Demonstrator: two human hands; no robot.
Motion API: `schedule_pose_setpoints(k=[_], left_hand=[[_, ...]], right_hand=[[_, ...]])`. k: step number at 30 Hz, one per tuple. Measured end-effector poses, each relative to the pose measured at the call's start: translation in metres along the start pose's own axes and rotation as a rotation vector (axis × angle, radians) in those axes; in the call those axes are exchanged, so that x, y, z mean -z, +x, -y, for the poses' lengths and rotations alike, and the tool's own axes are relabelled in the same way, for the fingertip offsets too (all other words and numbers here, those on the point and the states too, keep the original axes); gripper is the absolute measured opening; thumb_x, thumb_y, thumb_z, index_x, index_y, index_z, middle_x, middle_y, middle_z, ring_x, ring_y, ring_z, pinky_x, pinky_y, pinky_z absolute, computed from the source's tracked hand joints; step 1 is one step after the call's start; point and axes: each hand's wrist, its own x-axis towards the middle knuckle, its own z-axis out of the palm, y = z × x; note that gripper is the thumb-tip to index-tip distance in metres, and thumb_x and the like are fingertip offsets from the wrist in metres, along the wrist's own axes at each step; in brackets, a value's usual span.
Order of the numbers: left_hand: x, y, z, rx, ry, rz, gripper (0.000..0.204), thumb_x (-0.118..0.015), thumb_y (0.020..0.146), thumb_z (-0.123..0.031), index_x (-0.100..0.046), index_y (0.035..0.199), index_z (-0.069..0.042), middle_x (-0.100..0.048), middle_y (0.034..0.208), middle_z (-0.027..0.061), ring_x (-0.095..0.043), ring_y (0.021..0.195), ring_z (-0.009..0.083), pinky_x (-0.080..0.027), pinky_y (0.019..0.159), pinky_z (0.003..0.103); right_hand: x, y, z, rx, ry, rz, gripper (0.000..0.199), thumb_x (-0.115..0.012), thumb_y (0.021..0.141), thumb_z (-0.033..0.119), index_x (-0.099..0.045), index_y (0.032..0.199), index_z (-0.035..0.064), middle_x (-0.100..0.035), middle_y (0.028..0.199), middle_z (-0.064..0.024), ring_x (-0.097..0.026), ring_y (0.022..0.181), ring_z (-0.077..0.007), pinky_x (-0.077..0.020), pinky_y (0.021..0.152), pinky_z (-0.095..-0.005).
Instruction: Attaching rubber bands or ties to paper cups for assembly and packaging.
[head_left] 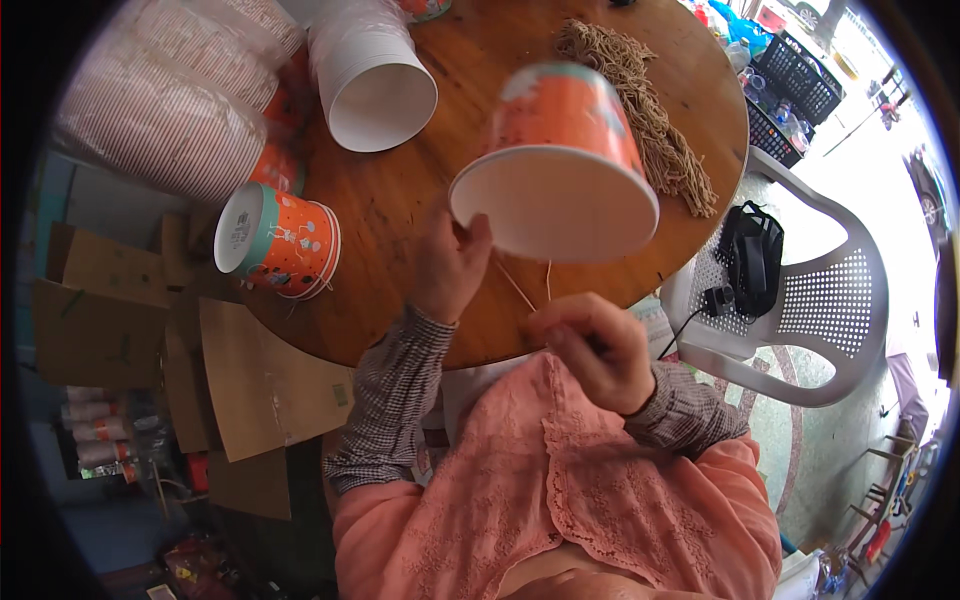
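An orange paper bucket point(565, 200) with a teal and white print is tipped above the table, its white open mouth toward me. My left hand point(455, 268) grips its left rim, the fingers partly hidden. Below the mouth, pale string point(516, 284) runs down toward my right hand point(602, 352), whose fingers are pinched together on it. The bucket and fingers are slightly blurred. Behind the bucket lies a bundle of tan strings point(655, 125). To the left, another orange bucket point(292, 240) rests on its side.
A round wooden table point(380, 290) spans the middle. Wrapped stacks of striped buckets point(165, 115) and a white stack point(382, 105) lie at the far left. Cardboard boxes point(265, 375) stand below left. On the right, a grey plastic chair point(855, 270) bears a black bag point(752, 255).
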Motion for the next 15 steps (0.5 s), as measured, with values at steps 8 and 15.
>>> schedule_pose_setpoints(k=[8,15], left_hand=[[0.083,0.031,-0.021,-0.039,0.104,0.166,0.029,-0.06,0.086,-0.006,-0.058,0.115,0.0,-0.067,0.092,0.0195,-0.068,0.077,0.025,-0.053,0.068,0.033],[0.112,0.069,0.023,-0.151,0.253,0.092,0.03,-0.06,0.092,-0.011,-0.061,0.121,-0.003,-0.071,0.098,0.0134,-0.068,0.084,0.0167,-0.053,0.075,0.029]], right_hand=[[0.052,0.036,0.028,-0.29,0.547,0.056,0.013,-0.053,0.097,0.009,-0.061,0.105,0.0013,-0.045,0.063,0.0069,-0.036,0.049,-0.0013,-0.0242,0.045,-0.0183],[0.08,0.045,0.024,-0.195,0.757,-0.003,0.018,-0.045,0.099,0.012,-0.049,0.114,0.0037,-0.05,0.071,-0.0018,-0.033,0.041,-0.0058,-0.0288,0.036,-0.0195]])
